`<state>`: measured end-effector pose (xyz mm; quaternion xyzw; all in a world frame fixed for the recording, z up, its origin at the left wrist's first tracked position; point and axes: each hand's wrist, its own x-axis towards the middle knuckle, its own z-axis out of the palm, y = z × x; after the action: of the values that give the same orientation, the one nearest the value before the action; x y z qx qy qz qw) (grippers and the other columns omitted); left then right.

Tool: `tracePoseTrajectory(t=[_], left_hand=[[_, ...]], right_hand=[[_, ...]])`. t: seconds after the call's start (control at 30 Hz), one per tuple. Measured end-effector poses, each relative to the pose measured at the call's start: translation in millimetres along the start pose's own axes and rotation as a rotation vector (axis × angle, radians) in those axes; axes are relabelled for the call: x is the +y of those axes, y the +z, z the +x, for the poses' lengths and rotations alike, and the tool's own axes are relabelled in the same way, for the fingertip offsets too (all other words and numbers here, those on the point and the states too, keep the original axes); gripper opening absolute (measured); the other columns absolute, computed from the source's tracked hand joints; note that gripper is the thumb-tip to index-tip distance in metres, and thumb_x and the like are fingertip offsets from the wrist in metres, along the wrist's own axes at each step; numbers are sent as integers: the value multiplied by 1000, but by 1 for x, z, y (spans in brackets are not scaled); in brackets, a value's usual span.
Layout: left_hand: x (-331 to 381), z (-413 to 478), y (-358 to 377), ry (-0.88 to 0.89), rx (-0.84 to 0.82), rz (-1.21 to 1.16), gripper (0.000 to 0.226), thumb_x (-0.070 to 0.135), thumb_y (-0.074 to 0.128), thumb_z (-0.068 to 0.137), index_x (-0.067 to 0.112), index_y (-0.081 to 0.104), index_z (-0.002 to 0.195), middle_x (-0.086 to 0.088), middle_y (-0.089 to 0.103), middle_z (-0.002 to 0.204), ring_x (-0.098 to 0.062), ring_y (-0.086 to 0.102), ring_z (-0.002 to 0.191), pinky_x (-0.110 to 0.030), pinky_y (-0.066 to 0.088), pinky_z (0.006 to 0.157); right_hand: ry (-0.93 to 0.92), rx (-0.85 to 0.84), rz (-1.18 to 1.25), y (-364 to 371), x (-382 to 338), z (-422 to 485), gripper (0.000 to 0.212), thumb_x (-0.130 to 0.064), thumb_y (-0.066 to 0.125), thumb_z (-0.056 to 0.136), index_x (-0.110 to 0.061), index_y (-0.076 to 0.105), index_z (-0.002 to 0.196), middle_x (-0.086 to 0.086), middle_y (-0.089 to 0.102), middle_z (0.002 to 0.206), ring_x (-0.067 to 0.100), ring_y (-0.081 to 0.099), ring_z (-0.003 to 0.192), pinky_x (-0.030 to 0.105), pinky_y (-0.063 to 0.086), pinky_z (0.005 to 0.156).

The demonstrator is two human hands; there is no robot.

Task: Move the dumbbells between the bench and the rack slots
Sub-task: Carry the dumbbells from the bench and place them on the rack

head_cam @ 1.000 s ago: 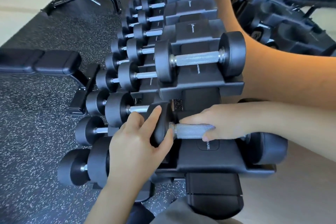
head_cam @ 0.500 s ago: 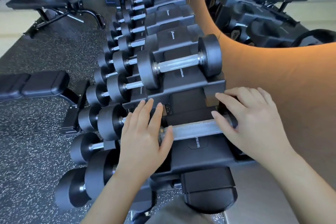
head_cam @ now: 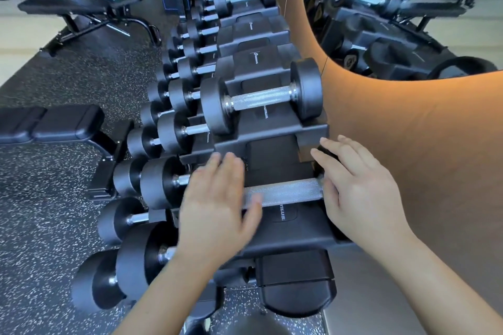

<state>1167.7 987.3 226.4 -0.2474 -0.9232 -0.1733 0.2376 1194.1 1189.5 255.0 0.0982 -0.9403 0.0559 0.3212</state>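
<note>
both hands are resting flat and spread on the near dumbbell [head_cam: 283,193], the left hand [head_cam: 217,207] over its left head, the right hand [head_cam: 362,198] over its right head; a second ago the right was pinching the handle. it is lying in its rack [head_cam: 272,130] slot, seemingly just seated; the bench [head_cam: 51,124] is sitting well apart at left.

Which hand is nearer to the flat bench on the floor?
Left. The left hand covers the near dumbbell's left end, on the side facing the bench. The right hand is at its far end.
</note>
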Motion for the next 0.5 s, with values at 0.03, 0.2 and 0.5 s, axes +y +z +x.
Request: tracePoseTrajectory(t=[0.03, 0.2, 0.5], left_hand=[[14, -2, 6, 73, -31, -41, 53, 33, 41, 85, -7, 56, 117, -24, 57, 121, -37, 52, 112, -46, 42, 91], [41, -9, 20, 143, -52, -160, 41, 19, 43, 86, -4, 58, 116, -20, 52, 129, -34, 46, 122, -47, 37, 98], [-17, -7, -3, -8, 15, 32, 42, 25, 46, 84, 7, 59, 119, -24, 49, 131, -40, 41, 124, -62, 41, 85]], right_hand=[[0, 1, 1, 0, 0, 1, 40, -4, 38, 78, 0, 67, 105, 17, 66, 111, 40, 59, 107, 47, 54, 79], [31, 49, 14, 2, -1, -3, 36, -5, 41, 81, -1, 68, 105, 17, 65, 113, 39, 59, 108, 48, 52, 83], [40, 80, 38, 3, 0, -17, 32, -1, 53, 78, -4, 68, 107, 18, 60, 121, 41, 50, 116, 42, 48, 89]])
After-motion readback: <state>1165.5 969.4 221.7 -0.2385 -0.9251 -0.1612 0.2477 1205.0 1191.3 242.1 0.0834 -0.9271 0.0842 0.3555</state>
